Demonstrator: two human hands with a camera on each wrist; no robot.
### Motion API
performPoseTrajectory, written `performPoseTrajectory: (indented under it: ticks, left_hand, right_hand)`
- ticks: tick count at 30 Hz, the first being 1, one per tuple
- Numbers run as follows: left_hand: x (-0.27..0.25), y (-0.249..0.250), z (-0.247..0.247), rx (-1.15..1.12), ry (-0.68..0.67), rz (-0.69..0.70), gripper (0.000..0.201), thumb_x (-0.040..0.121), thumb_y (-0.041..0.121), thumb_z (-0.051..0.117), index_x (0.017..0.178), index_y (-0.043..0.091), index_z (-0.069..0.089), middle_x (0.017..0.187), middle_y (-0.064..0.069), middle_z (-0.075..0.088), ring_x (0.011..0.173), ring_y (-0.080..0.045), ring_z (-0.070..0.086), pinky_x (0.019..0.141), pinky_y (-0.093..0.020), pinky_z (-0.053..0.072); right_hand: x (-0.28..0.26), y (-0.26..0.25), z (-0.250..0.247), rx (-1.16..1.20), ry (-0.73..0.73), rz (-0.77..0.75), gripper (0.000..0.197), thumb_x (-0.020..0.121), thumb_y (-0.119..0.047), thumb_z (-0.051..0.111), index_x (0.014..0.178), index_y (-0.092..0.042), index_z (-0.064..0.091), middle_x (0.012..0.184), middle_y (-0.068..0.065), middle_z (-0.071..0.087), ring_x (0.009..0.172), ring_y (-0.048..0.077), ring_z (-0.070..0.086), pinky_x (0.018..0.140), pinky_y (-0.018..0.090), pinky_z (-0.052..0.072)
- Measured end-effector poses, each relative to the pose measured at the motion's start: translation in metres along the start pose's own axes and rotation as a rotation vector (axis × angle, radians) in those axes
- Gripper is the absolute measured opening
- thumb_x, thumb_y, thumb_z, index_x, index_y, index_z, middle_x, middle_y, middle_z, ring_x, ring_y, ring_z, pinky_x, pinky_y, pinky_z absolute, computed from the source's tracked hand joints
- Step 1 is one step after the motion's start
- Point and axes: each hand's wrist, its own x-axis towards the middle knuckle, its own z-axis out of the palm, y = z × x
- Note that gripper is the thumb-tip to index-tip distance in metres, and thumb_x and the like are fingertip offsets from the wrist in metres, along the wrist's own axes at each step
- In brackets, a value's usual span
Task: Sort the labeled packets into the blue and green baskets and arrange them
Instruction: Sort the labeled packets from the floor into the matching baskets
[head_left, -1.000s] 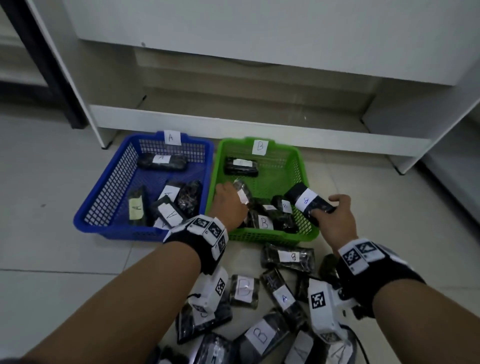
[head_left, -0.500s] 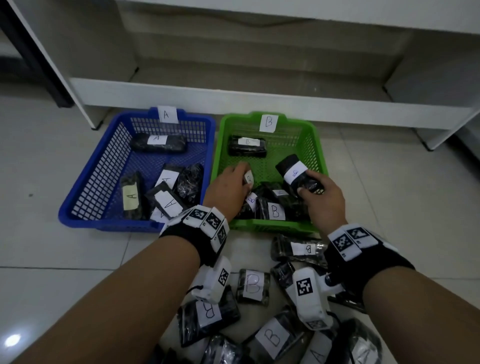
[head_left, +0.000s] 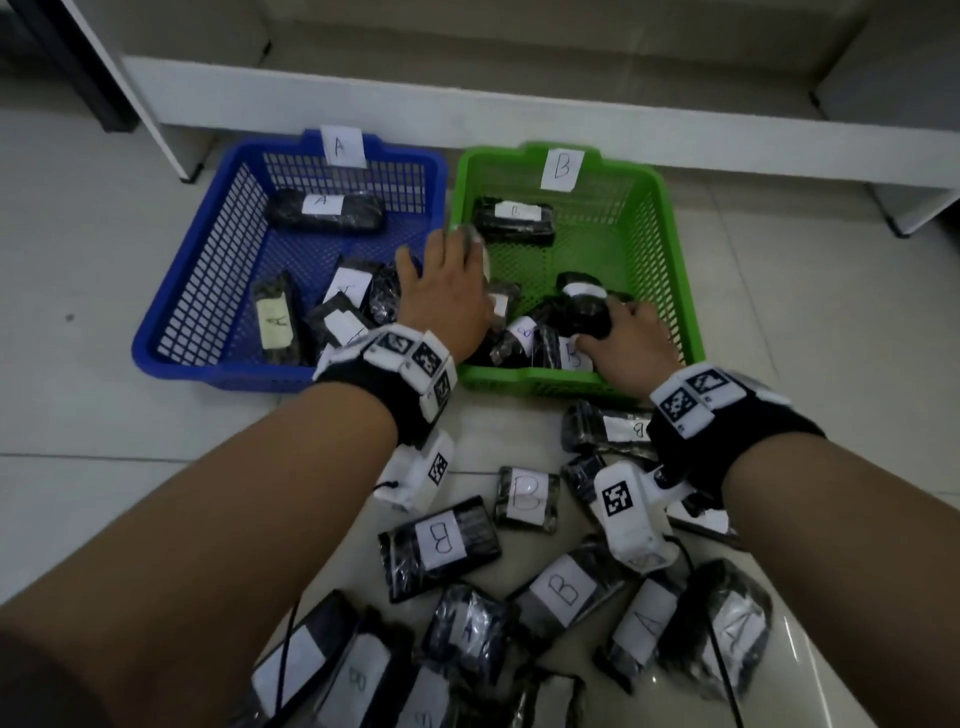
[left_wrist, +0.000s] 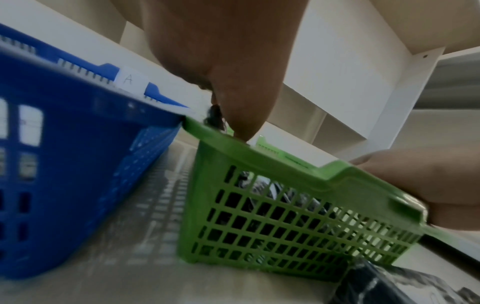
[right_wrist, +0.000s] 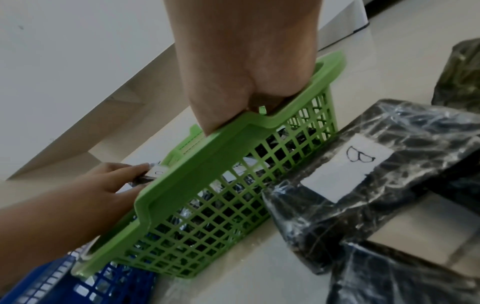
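Holding a black plastic-wrapped packet (head_left: 582, 312) low inside the green basket (head_left: 660, 249), the right hand (head_left: 626, 340) curls its grip round it; the left hand (head_left: 447, 291) pinches another packet (head_left: 480, 254) at that basket's left wall, beside the blue basket (head_left: 208, 291). Both look light, soft, crinkly and probably slippery, best taken across the middle. Fingertips and some labels are hidden.

Glossy floor tiles (head_left: 104, 441), plastic mesh green basket (head_left: 644, 218), crinkly shiny-wrapped packets (head_left: 439, 545) with paper labels.
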Motion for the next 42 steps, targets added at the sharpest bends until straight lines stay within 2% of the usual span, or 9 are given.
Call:
performPoseTrajectory:
  ticks: [4, 9, 15, 18, 22, 26, 30, 36, 42]
  left_hand:
    - [0.000, -0.014, -0.005, -0.056, -0.141, 0.015, 0.075, 0.096, 0.049, 0.037, 0.151, 0.016, -0.001, 0.159, -0.001, 0.005, 0.147, -0.022, 0.001, 0.110, -0.063, -0.002]
    - [-0.016, -0.028, -0.010, 0.024, -0.120, 0.045, 0.074, 0.092, 0.063, 0.032, 0.151, 0.030, 0.001, 0.157, -0.009, -0.017, 0.144, -0.032, -0.016, 0.110, -0.062, -0.007]
    - [-0.079, -0.039, -0.025, 0.047, -0.136, 0.390, 0.059, 0.094, 0.047, 0.042, 0.145, 0.021, 0.029, 0.157, -0.013, 0.009, 0.145, -0.032, 0.005, 0.111, -0.059, 0.002]
    - [-0.131, -0.057, -0.029, 0.102, -0.130, 0.568, 0.054, 0.094, 0.043, 0.044, 0.141, 0.017, 0.035, 0.152, -0.017, 0.021, 0.140, -0.034, 0.019, 0.109, -0.055, 0.012]
    - [-0.201, -0.088, -0.024, 0.106, -0.298, 0.679, 0.055, 0.094, 0.047, 0.041, 0.139, 0.016, 0.038, 0.145, -0.015, 0.032, 0.133, -0.032, 0.031, 0.107, -0.051, 0.023]
    - [-0.257, -0.127, -0.014, 0.106, -0.528, 0.626, 0.062, 0.092, 0.047, 0.048, 0.144, 0.017, 0.030, 0.148, -0.013, 0.027, 0.133, -0.031, 0.031, 0.107, -0.044, 0.027]
    - [-0.281, -0.147, -0.010, 0.092, -0.699, 0.498, 0.076, 0.087, 0.049, 0.056, 0.147, 0.022, 0.019, 0.150, -0.007, 0.018, 0.135, -0.027, 0.027, 0.108, -0.040, 0.028]
    - [-0.281, -0.130, -0.008, 0.016, -0.698, 0.468, 0.088, 0.077, 0.048, 0.069, 0.144, 0.015, 0.022, 0.137, -0.012, 0.035, 0.121, -0.029, 0.042, 0.098, -0.042, 0.042]
    - [-0.303, -0.101, 0.008, -0.078, -0.768, 0.119, 0.067, 0.080, 0.042, 0.068, 0.123, 0.004, 0.034, 0.120, -0.015, 0.049, 0.106, -0.033, 0.056, 0.080, -0.038, 0.047]
  right_hand:
    - [-0.001, -0.001, -0.004, 0.002, 0.036, -0.068, 0.074, 0.087, -0.057, 0.046, 0.147, -0.022, 0.021, 0.141, 0.017, 0.040, 0.125, 0.039, 0.042, 0.101, 0.055, 0.037]
    - [-0.024, -0.016, -0.013, -0.190, 0.077, -0.173, 0.069, 0.090, -0.060, 0.039, 0.148, -0.025, 0.020, 0.154, 0.014, 0.020, 0.139, 0.037, 0.021, 0.109, 0.057, 0.017]
    - [-0.085, -0.038, -0.021, -0.297, 0.145, -0.613, 0.059, 0.090, -0.043, 0.051, 0.140, -0.015, 0.035, 0.146, 0.014, 0.030, 0.134, 0.033, 0.025, 0.105, 0.048, 0.022]
    - [-0.126, -0.025, -0.002, -0.338, 0.039, -0.832, 0.058, 0.086, -0.042, 0.052, 0.135, -0.013, 0.042, 0.139, 0.014, 0.039, 0.129, 0.031, 0.031, 0.101, 0.046, 0.027]
    - [-0.172, -0.010, 0.038, -0.395, -0.203, -0.931, 0.057, 0.087, -0.040, 0.059, 0.135, -0.014, 0.043, 0.139, 0.013, 0.041, 0.129, 0.032, 0.034, 0.099, 0.044, 0.029]
    - [-0.193, -0.028, 0.068, -0.397, -0.382, -0.983, 0.066, 0.089, -0.046, 0.053, 0.145, -0.021, 0.027, 0.151, 0.004, 0.026, 0.137, 0.023, 0.022, 0.109, 0.039, 0.022]
    - [-0.203, -0.072, 0.081, -0.500, -0.377, -1.121, 0.075, 0.087, -0.055, 0.051, 0.148, -0.026, 0.017, 0.153, -0.003, 0.022, 0.139, 0.018, 0.018, 0.110, 0.037, 0.019]
    - [-0.223, -0.116, 0.101, -0.700, -0.357, -1.321, 0.069, 0.077, -0.058, 0.060, 0.134, -0.024, 0.042, 0.141, 0.003, 0.034, 0.132, 0.023, 0.026, 0.102, 0.037, 0.026]
    - [-0.229, -0.108, 0.116, -0.826, -0.399, -1.300, 0.068, 0.077, -0.050, 0.065, 0.133, -0.019, 0.043, 0.144, 0.007, 0.028, 0.132, 0.026, 0.026, 0.101, 0.039, 0.028]
